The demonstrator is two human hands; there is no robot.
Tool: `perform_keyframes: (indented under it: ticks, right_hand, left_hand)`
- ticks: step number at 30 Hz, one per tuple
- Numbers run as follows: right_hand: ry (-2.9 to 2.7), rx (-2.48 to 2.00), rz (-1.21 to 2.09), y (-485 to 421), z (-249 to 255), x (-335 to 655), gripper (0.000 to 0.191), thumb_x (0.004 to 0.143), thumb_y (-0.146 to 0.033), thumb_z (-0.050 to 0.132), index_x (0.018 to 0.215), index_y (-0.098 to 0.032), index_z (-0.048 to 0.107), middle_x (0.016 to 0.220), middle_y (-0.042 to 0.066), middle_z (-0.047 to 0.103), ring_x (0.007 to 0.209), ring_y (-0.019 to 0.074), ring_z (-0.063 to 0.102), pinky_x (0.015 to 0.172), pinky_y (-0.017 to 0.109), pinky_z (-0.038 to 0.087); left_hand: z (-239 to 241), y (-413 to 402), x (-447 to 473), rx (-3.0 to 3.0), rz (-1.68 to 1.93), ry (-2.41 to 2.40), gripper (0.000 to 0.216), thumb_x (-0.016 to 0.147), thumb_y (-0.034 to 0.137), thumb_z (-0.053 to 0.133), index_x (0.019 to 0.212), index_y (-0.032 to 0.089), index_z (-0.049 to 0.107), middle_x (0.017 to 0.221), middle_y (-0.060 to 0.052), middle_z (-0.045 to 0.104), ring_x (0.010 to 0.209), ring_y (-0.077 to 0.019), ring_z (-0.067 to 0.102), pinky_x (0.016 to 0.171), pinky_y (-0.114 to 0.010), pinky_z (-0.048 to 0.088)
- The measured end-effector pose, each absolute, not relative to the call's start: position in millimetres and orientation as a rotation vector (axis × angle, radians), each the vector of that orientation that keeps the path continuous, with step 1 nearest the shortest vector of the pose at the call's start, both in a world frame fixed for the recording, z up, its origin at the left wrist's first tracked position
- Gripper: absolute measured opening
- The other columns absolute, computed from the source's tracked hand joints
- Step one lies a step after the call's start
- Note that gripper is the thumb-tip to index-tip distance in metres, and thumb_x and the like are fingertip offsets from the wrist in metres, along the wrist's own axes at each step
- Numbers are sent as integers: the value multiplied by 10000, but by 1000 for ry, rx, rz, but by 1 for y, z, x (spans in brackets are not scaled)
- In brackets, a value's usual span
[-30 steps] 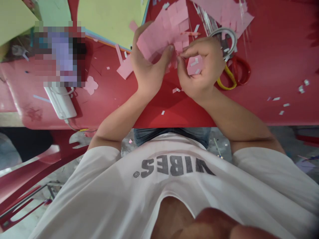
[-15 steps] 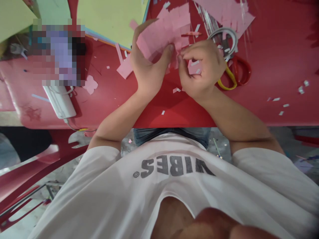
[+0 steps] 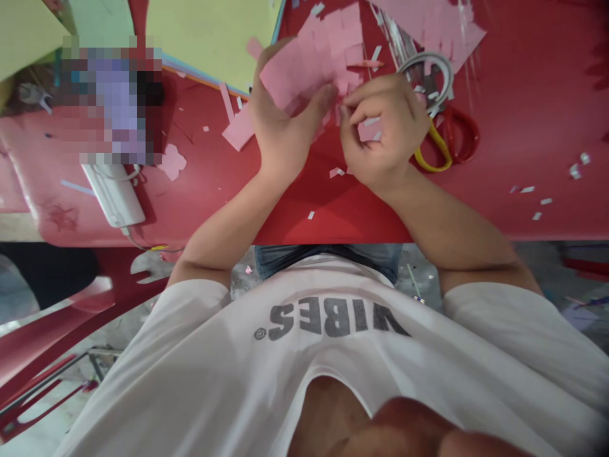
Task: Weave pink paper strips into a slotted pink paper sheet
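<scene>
A piece of pink paper [image 3: 304,66] with cut, fringed strips along its right side is curved in my left hand [image 3: 283,130]. My left thumb presses on its near edge, and the other fingers are hidden behind it. At the fringe's lower right, my right hand [image 3: 387,127] has thumb and forefinger pinched together. Its fingertips touch or nearly touch one strip end; I cannot make out exactly what lies between them. Just right of that hand are scissors [image 3: 440,146] with yellow and red handles, partly under a roll of tape [image 3: 447,79].
Yellow paper sheets [image 3: 209,38] lie at the back left. A white power bank [image 3: 117,197] with a cable sits at the left. More pink paper [image 3: 428,25] lies at the back right. Small paper scraps [image 3: 537,190] dot the red table [image 3: 537,127].
My left thumb has shifted slightly right along the paper, toward the fringe. The pink paper has tilted a little, and its lower strips have moved. The right hand is nearly still.
</scene>
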State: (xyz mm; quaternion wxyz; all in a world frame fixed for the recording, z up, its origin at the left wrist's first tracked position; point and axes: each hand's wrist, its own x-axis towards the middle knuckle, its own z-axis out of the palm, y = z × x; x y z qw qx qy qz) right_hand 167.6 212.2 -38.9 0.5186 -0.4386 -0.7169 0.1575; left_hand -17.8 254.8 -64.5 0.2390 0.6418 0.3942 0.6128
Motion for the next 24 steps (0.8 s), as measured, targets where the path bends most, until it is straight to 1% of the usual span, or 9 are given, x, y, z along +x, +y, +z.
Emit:
perform_keyframes:
  ticks: [1, 4, 6, 9, 12, 15, 17, 20, 24]
  right_hand:
    - [-1724, -1025, 358, 213, -38, 167, 261, 968, -486, 587, 797, -290, 567, 973, -2, 716, 989, 241, 683, 921, 513, 569]
    - [-1728, -991, 308, 213, -36, 165, 240, 946, -451, 630, 784, -291, 557, 955, 1, 726, 957, 237, 683, 887, 497, 575]
    - [-1721, -1012, 314, 214, -35, 164, 248, 927, -463, 656, 774, -295, 557, 955, 2, 725, 957, 241, 684, 894, 499, 577]
    - [-1705, -977, 326, 214, -37, 164, 230, 925, -450, 664, 787, -292, 570, 957, -9, 720, 951, 233, 681, 900, 500, 573]
    - [-1651, -992, 481, 215, -41, 166, 256, 926, -468, 664, 777, -279, 578, 947, -3, 694, 998, 232, 673, 864, 475, 586]
    - [-1584, -1076, 675, 215, -44, 168, 300, 904, -546, 670, 782, -285, 586, 964, 19, 668, 1076, 254, 653, 821, 461, 609]
    - [-1585, -1089, 682, 213, -43, 169, 289, 892, -573, 671, 828, -300, 600, 978, 25, 666, 1079, 260, 646, 856, 480, 607]
    - [-1607, -1054, 606, 210, -37, 167, 291, 886, -593, 667, 943, -313, 614, 987, 22, 656, 1015, 250, 649, 905, 503, 584]
    - [-1555, -889, 636, 207, -25, 159, 278, 909, -566, 628, 1095, -367, 573, 1037, 4, 619, 935, 220, 655, 824, 454, 581]
  left_hand:
    - [-66, 255, -17, 1739, 1645, 1081, 745, 665, 252, 943, 1258, 337, 502, 1213, 14, 621, 1198, -207, 582, 1070, -366, 493]
    - [-65, 254, -11, 1589, 1747, 1024, 629, 733, 370, 886, 1244, 384, 519, 1215, 10, 606, 1189, -208, 589, 1048, -381, 526]
    - [-59, 251, -6, 1508, 1749, 956, 542, 778, 359, 842, 1228, 399, 544, 1201, 1, 609, 1162, -208, 608, 1025, -391, 551]
    - [-52, 246, -1, 1412, 1670, 923, 519, 780, 298, 846, 1196, 416, 559, 1180, 1, 624, 1154, -202, 629, 998, -367, 584]
    - [-51, 245, -1, 1417, 1668, 889, 539, 782, 389, 848, 1222, 419, 537, 1214, 14, 610, 1198, -203, 621, 1054, -385, 571]
    - [-53, 246, -3, 1383, 1632, 900, 521, 795, 380, 844, 1214, 418, 538, 1234, 6, 614, 1205, -215, 625, 1095, -424, 557]
    - [-54, 248, -4, 1365, 1601, 889, 502, 793, 346, 849, 1190, 412, 548, 1212, 2, 626, 1196, -224, 635, 1085, -437, 565]
    - [-56, 250, -5, 1374, 1633, 828, 518, 780, 345, 856, 1203, 380, 559, 1192, 5, 631, 1170, -219, 645, 1059, -431, 574]
    - [-54, 248, -3, 1364, 1671, 809, 468, 812, 329, 831, 1201, 382, 577, 1169, 19, 652, 1130, -201, 658, 1035, -409, 574]
